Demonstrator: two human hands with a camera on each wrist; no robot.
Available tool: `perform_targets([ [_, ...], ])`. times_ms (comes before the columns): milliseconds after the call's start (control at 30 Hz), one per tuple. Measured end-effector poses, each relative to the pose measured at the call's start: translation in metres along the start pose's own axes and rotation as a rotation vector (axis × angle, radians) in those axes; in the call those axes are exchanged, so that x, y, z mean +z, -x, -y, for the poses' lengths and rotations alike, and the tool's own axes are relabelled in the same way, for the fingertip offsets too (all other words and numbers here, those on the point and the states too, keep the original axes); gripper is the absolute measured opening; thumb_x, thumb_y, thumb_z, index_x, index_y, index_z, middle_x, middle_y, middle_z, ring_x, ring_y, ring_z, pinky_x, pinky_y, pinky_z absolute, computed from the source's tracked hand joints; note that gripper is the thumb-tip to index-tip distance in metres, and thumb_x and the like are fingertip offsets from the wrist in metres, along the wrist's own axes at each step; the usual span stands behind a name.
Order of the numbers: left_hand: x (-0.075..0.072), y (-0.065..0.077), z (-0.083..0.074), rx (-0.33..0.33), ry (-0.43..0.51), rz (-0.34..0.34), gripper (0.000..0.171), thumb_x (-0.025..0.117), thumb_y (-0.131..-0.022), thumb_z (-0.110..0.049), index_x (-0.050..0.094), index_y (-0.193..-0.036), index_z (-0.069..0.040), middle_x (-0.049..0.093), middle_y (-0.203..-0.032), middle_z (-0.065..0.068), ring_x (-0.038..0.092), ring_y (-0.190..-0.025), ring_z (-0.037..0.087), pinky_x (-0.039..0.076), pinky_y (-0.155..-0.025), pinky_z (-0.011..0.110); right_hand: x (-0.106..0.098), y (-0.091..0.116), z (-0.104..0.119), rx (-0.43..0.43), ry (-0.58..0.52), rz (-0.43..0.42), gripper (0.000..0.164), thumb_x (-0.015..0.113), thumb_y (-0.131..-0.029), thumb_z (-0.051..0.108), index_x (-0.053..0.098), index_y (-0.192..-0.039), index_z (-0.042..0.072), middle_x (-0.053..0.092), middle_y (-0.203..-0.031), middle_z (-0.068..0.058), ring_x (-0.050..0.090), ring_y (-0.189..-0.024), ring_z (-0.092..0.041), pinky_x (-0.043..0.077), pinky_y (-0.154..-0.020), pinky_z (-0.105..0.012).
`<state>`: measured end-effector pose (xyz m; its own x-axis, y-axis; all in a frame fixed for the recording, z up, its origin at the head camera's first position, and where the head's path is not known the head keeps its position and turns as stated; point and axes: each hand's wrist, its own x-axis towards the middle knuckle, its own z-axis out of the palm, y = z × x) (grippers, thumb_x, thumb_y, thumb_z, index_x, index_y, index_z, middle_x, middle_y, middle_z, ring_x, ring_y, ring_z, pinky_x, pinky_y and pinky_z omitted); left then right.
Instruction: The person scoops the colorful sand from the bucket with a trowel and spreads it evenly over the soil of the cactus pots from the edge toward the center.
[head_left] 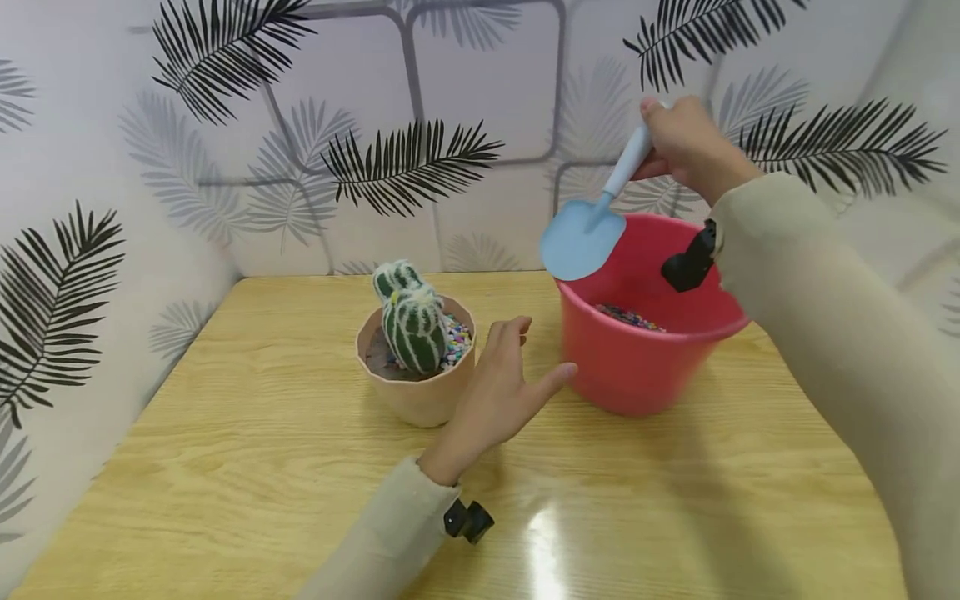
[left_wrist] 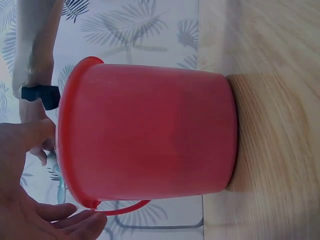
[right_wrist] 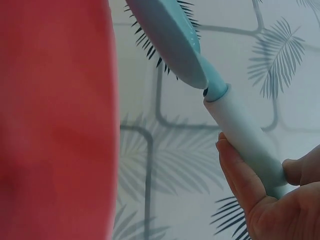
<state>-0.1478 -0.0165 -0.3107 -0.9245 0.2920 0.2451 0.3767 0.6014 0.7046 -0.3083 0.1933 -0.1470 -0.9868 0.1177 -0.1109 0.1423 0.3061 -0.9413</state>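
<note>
My right hand (head_left: 693, 142) grips the pale handle of a small light-blue shovel (head_left: 583, 237), seen close up in the right wrist view with fingers and thumb round the handle (right_wrist: 247, 135). Its blade slants down at the left rim of a red bucket (head_left: 637, 367). Inside the bucket lie small multicoloured pebbles (head_left: 630, 317). Between bucket and flowerpot, my left hand (head_left: 498, 392) is held with fingers extended and thumb spread, holding nothing. Left of that hand stands a beige flowerpot (head_left: 416, 400) with a green-and-white cactus (head_left: 416, 329), colourful pebbles (head_left: 456, 340) and a brown patch around it.
All this stands on a light wooden table (head_left: 247, 433). A wall covering (head_left: 480, 92) with black and grey leaf prints rises along the back edge. The bucket's red carrying handle (left_wrist: 127, 207) hangs at its side. Black wrist cameras (head_left: 468, 521) sit at both cuffs.
</note>
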Motion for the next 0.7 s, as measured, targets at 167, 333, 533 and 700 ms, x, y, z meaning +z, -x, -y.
perform_targets([
  [167,0.006,-0.021,-0.004,0.000,0.084,-0.001,0.085,0.060,-0.077,-0.055,0.024,-0.137,-0.006,0.032,-0.133,0.006,0.038,-0.118,0.018,0.041,-0.093,0.034,-0.013,-0.002,-0.005,0.000,-0.014,-0.020,0.061,0.029,-0.093,0.042,0.009,-0.141,0.011,0.038,-0.126,-0.014,0.063,-0.076,-0.012,0.052,-0.071,-0.031],
  [333,0.009,-0.039,-0.007,0.042,0.199,-0.017,0.089,0.064,-0.074,-0.053,0.019,-0.141,-0.016,0.030,-0.136,0.002,0.034,-0.121,0.018,0.043,-0.090,0.037,-0.026,-0.003,-0.015,0.002,-0.013,-0.031,0.063,0.032,-0.093,0.042,0.008,-0.142,0.010,0.041,-0.112,-0.007,0.063,-0.069,-0.011,0.051,-0.072,-0.033],
  [533,0.020,-0.054,-0.011,0.112,0.234,-0.040,0.095,0.070,-0.070,-0.049,0.013,-0.143,-0.027,0.034,-0.133,0.005,0.034,-0.120,0.017,0.045,-0.087,0.038,-0.039,-0.003,-0.036,-0.018,0.070,-0.038,0.062,0.032,-0.094,0.041,0.015,-0.138,0.001,0.040,-0.102,-0.007,0.062,-0.060,-0.006,0.051,-0.070,-0.031],
  [700,0.031,-0.061,-0.017,0.152,0.186,-0.108,0.094,0.074,-0.068,-0.045,0.020,-0.142,-0.024,0.041,-0.129,0.006,0.039,-0.116,0.016,0.047,-0.085,0.035,-0.052,-0.005,-0.050,-0.013,0.139,-0.057,0.061,0.032,-0.093,0.043,0.018,-0.135,0.000,0.040,-0.100,-0.007,0.061,-0.058,-0.004,0.049,-0.074,-0.032],
])
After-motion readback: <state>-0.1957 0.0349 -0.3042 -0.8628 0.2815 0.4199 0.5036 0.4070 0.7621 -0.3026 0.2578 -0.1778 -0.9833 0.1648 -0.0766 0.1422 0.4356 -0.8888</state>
